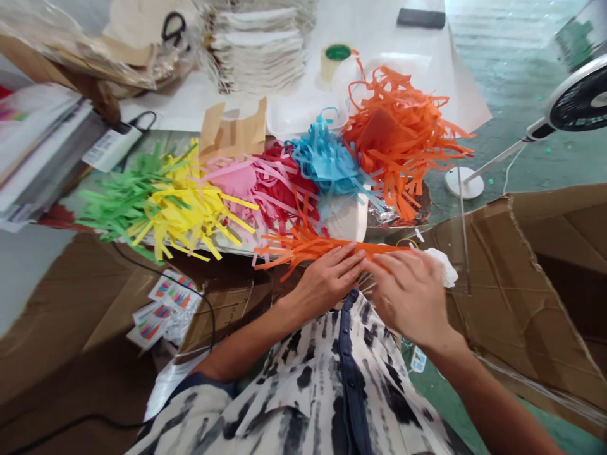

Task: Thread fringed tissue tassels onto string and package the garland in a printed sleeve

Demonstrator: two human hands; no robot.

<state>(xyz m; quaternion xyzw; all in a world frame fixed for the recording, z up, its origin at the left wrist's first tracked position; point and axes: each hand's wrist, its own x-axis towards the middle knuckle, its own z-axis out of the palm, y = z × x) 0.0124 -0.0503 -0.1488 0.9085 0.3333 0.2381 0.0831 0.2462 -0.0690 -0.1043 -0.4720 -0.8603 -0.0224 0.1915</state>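
Note:
My left hand (327,281) and my right hand (410,291) meet at the table's near edge, fingers pressed on a rolled orange paper tassel (303,248) that lies across in front of me. The tassel's fringed strips fan out to the left. Both hands have fingers closed over the rolled part; a bit of white paper (443,265) shows by my right hand. Behind lie heaps of fringed paper: green (118,202), yellow (184,208), pink (241,183), red (284,189), blue (327,161) and orange (403,133).
A tape roll (336,60), stacked white sheets (258,47), scissors (174,28) and a dark phone (421,18) lie at the back. A white fan (569,104) stands on the right. Open cardboard boxes (526,284) flank me; printed cards (164,306) lie at the left.

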